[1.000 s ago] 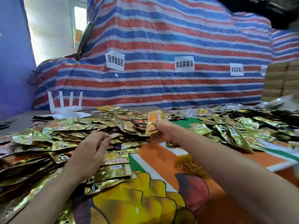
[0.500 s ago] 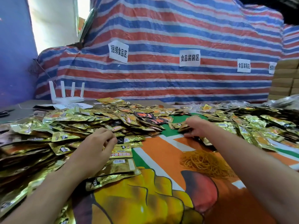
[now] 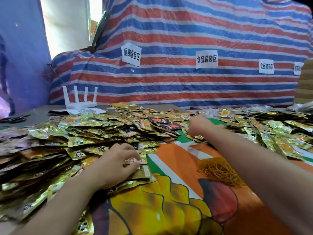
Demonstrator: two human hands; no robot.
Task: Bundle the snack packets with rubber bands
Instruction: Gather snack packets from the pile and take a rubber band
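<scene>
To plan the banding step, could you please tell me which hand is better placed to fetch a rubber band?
Right, probably: the rubber bands lie beside its forearm, a short pull back for the right hand. The left hand rests on the snack packets, across the orange cloth.

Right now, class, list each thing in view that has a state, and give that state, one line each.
left hand, fingers curled over packets at the pile's near edge; grip unclear
right hand, blurred, among the far packets; grip unclear
left packet pile, loose single packets, heaped
right packet pile, heaped; bundled or not, cannot tell
rubber bands, loose heap, unheld
router, antennas upright
</scene>
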